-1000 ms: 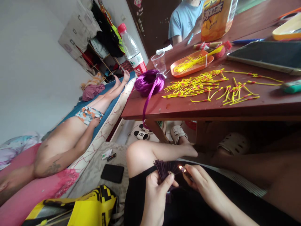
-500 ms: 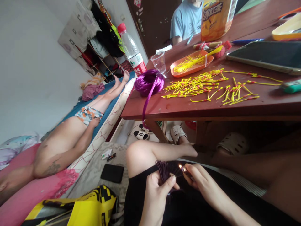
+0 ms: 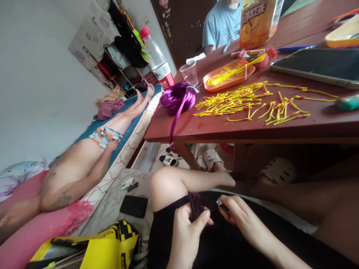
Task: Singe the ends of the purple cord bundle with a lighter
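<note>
My left hand [image 3: 188, 226] is closed around a bundle of dark purple threads [image 3: 196, 203], whose cut ends fan out above my thumb. My right hand [image 3: 238, 216] grips a small lighter [image 3: 220, 203] with its tip right beside the thread ends; no flame shows now. Both hands rest over my lap in black shorts, below the edge of a brown wooden table [image 3: 224, 130].
The table holds a purple cord coil [image 3: 178, 98], scattered yellow beaded strands [image 3: 246, 102], an orange tray [image 3: 227, 74], a plastic cup [image 3: 190, 73] and a bottle [image 3: 157, 59]. A person lies on the bed [image 3: 84, 164] at left. Another person sits beyond the table. A black phone [image 3: 134, 206] lies beside my knee.
The lighter's flame, lit at the thread ends in both earlier frames, has gone out. The hands have barely shifted.
</note>
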Tool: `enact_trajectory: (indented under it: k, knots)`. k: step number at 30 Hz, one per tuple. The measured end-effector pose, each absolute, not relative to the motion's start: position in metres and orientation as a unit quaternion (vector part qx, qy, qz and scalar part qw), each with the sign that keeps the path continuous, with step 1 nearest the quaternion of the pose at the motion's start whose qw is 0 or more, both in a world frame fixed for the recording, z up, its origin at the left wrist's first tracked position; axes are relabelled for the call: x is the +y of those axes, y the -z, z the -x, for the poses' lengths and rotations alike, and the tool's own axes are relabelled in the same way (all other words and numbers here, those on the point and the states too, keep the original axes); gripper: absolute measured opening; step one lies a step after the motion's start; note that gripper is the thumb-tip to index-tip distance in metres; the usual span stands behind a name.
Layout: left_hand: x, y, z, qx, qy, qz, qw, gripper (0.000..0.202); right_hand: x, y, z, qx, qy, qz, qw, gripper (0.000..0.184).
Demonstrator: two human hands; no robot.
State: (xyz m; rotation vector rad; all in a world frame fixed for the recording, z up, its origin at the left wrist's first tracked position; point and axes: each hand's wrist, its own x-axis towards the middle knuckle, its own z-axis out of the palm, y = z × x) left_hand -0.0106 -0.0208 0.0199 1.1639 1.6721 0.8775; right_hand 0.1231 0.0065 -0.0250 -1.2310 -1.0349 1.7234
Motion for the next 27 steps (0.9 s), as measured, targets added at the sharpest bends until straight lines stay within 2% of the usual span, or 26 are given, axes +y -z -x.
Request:
enact_trajectory:
  k: [11, 15, 27]
  knots:
    - [-0.020, -0.023, 0.009, 0.686, -0.333, -0.494, 0.418, 0.016, 0.004, 0.027, -0.123, -0.365, -0.681, 0.510, 0.379, 0.037]
    - [-0.020, -0.023, 0.008, 0.690, -0.359, -0.457, 0.432, 0.016, 0.007, 0.026, -0.123, -0.384, -0.698, 0.443, 0.412, 0.042]
    - [-0.016, -0.014, 0.004, 0.614, -0.448, -0.409, 0.504, 0.017, 0.003, 0.020, -0.109, -0.318, -0.736, 0.350, 0.484, 0.021]
